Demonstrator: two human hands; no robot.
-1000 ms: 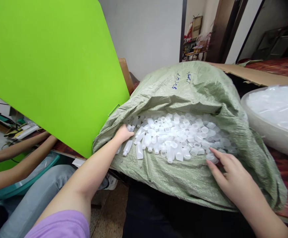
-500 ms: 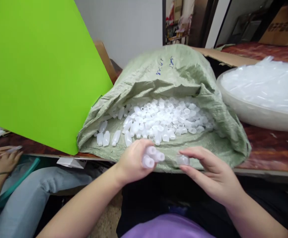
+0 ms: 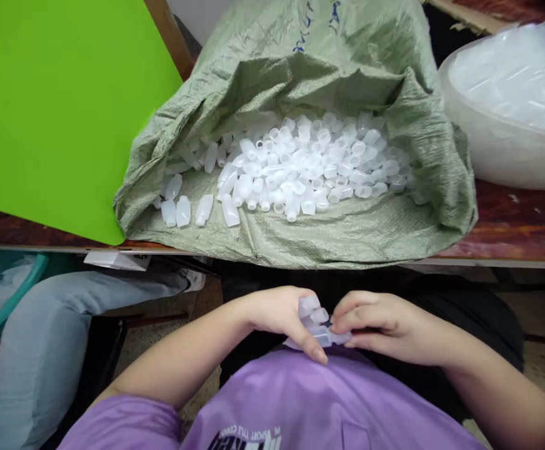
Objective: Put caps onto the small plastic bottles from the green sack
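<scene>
Close to my body, below the table edge, my left hand (image 3: 282, 319) is closed around several translucent bottle-shaped plastic pieces (image 3: 318, 315), their necks pointing to the right. The fingers of my right hand (image 3: 385, 325) pinch the neck end of one plastic piece (image 3: 340, 338) at the bottom of that bunch. Part of this piece is hidden by my fingers. Ahead of both hands, a heap of the same white plastic pieces (image 3: 291, 169) lies in the mouth of a green woven sack (image 3: 310, 240). A few lie apart at the sack's left side.
A bright green board (image 3: 57, 112) stands left of the sack. At the right, a large bowl (image 3: 502, 150) is heaped with clear plastic items. Another person's jeans-clad leg (image 3: 61, 337) and a teal basin (image 3: 42, 269) are at the lower left, below the table edge (image 3: 511, 262).
Both hands have moved down from the sack's front edge toward my body and come together. The right hand's piece now meets the left hand's bunch. The view has tilted downward.
</scene>
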